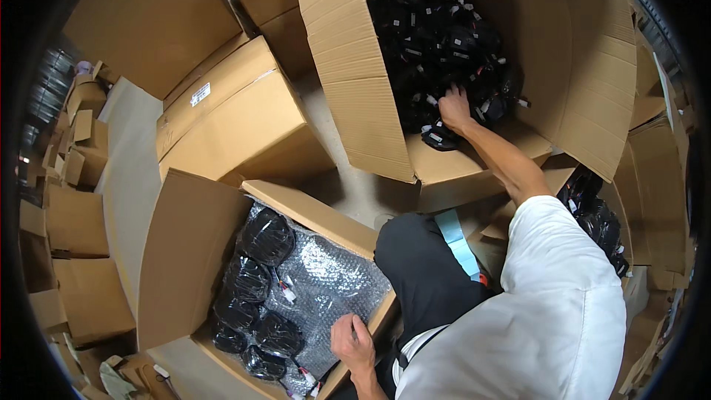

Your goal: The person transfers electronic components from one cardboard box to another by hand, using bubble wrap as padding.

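Observation:
My right hand (455,108) reaches into a big cardboard box and touches the pile of black plastic-wrapped parts (437,44). Its fingers point forward, partly apart, and I see nothing held in them. White connectors and small labels show among these parts. My left hand (352,345) is curled closed above the near right edge of a lower open box (185,267), with nothing visible in it. Inside that box, several rounded black wrapped parts (268,237) lie in a cluster on the left of a bubble wrap sheet (333,270). White connectors (287,294) on short wires stick out from them.
The big box's left flap (352,67) stands out toward the lower box. A closed carton (229,111) sits at the far left. More black wrapped parts (596,215) are at my right, beside tall cardboard (655,192). Several cartons (89,281) line the left side.

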Demonstrator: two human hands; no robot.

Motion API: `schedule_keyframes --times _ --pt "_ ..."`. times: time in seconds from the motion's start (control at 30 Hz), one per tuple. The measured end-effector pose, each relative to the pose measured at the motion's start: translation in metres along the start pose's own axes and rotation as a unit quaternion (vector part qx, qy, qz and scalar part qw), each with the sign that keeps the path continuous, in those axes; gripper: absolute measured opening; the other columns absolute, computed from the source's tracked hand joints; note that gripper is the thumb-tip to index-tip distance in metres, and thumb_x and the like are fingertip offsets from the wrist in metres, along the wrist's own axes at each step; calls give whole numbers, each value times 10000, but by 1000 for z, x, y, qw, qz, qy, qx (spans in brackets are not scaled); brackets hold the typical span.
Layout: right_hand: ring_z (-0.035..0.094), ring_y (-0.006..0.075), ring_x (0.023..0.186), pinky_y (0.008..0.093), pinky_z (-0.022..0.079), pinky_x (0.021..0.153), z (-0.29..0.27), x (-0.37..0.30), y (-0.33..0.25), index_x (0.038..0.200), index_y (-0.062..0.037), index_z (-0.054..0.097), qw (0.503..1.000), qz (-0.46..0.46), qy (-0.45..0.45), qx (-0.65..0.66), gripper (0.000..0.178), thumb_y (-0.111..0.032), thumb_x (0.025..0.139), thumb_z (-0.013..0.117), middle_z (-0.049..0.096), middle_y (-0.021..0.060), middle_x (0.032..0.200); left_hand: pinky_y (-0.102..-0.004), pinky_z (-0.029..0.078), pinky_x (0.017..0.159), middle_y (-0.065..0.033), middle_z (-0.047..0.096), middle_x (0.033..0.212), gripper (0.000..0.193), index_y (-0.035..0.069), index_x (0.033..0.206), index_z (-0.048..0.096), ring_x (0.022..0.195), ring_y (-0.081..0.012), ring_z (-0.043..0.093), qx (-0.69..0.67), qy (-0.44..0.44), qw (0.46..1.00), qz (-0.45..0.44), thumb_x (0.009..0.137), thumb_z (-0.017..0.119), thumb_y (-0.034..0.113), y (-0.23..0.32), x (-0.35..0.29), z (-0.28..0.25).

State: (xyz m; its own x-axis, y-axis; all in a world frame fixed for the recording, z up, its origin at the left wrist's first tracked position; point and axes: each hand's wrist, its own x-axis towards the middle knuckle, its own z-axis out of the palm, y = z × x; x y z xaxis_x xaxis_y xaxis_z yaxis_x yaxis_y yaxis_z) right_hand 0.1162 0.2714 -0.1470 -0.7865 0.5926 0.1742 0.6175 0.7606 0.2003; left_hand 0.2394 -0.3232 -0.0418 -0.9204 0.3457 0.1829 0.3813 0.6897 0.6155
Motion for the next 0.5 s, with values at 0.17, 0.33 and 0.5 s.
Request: schedule_keyframes --times 0.17,0.33,0.5 --pt "613 430 1121 522 460 1012 -22 -28 56 954 -11 674 958 -198 -7 206 155 -50 816 614 692 232 982 -460 542 791 -175 710 941 65 -25 963 692 863 -382 680 -11 -4 1000 14 905 673 0 3 -1 -1" --pt "638 422 889 495 508 791 -78 -55 46 1018 -3 622 906 -267 -67 323 191 -5 831 586 631 204 905 -458 541 787 -173 711 943 62 -25 962 691 858 -380 678 -14 2 1000 16 909 670 0 -2 -4 -3" --pt "602 375 1144 471 506 955 -83 -76 38 1285 -25 578 907 -347 -63 231 443 -35 851 666 624 152 1233 -456 538 783 -171 710 938 53 -22 953 689 853 -380 675 -13 7 1000 22 919 660 6 0 -3 -2"
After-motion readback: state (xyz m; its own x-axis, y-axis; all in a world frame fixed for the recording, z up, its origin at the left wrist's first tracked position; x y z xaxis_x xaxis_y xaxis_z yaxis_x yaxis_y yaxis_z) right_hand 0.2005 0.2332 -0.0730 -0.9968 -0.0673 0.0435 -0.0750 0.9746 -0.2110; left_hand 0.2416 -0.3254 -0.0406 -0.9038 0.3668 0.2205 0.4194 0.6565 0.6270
